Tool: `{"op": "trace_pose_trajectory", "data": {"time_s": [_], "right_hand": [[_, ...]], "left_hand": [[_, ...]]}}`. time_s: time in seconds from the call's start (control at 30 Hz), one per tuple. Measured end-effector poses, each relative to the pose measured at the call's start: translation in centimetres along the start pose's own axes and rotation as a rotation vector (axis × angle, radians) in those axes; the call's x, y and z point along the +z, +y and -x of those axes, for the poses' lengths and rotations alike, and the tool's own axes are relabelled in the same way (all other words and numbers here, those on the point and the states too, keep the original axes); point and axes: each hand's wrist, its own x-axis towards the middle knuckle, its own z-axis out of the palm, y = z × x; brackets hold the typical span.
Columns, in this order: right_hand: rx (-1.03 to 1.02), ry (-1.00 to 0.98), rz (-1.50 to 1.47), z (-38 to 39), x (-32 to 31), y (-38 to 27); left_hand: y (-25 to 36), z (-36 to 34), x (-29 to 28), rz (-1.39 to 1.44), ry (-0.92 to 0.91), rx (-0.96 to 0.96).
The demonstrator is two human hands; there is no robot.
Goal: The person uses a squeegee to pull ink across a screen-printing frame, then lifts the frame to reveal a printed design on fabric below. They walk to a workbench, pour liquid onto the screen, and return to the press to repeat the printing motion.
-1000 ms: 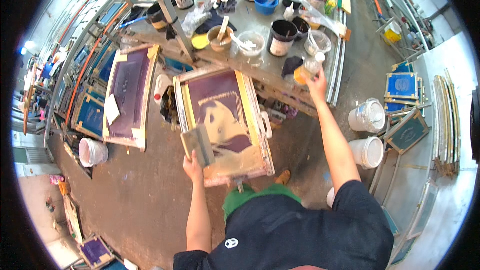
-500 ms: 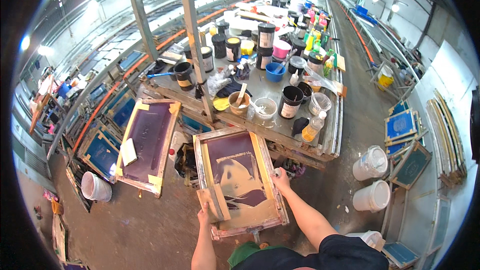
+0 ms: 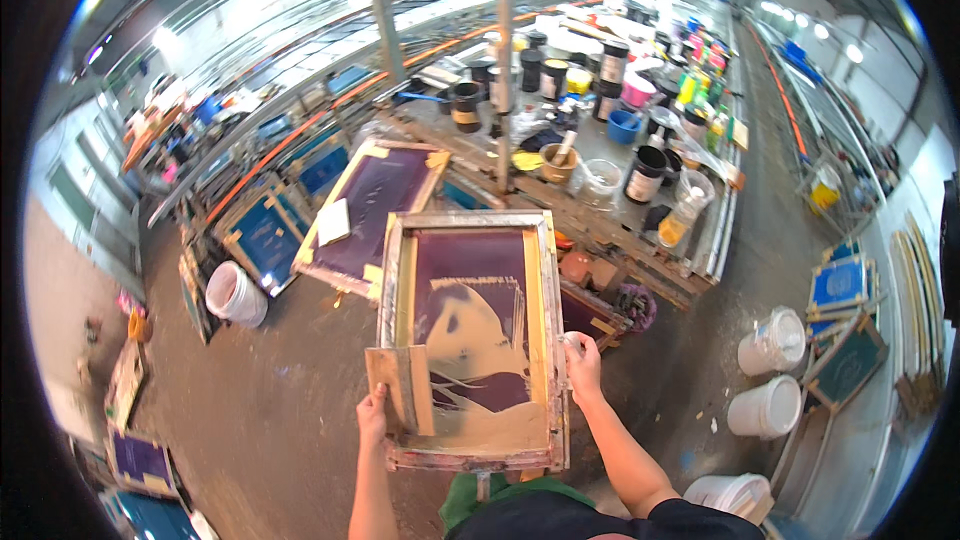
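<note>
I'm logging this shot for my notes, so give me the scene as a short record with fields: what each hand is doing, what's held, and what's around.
Held thing: wooden-framed printing screen, purple mesh smeared with tan ink
Left hand: left hand grips the screen's lower left edge, by a flat wooden squeegee lying on the mesh
Right hand: right hand grips the screen's right edge
Beyond it: second screen leaning against the workbench
On the bench: dark ink pots, clear tubs, bottles
Floor, right: white buckets
Floor, left: white bucket, blue screens

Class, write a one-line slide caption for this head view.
Both hands, left hand and right hand, hold a printing screen before a table of paint pots.
</note>
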Motion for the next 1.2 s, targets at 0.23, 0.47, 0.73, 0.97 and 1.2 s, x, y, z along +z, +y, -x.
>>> {"op": "trace_pose_trajectory", "data": {"time_s": [0.23, 0.47, 0.73, 0.97, 1.2], "right_hand": [[0.178, -0.417, -0.246, 7.3, 19.1, -7.4], [0.332, -0.661, -0.222, 15.2, 44.6, -2.8], [0.381, -0.778, -0.169, 21.8, 64.2, -1.3], [0.23, -0.706, -0.247, 16.9, 79.6, -4.8], [0.133, -0.553, -0.211, 8.9, 93.0, -8.5]], "left_hand": [[1.7, 1.9, -18.2, 0.217, 0.323, -0.059], [1.2, 2.2, -36.2, 0.287, 0.714, 0.0], [0.9, -4.6, -50.3, 0.25, 0.933, -0.054], [6.7, -24.3, -58.1, 0.253, 0.782, 0.071], [17.1, -43.7, -61.5, 0.256, 0.67, 0.088]]}}
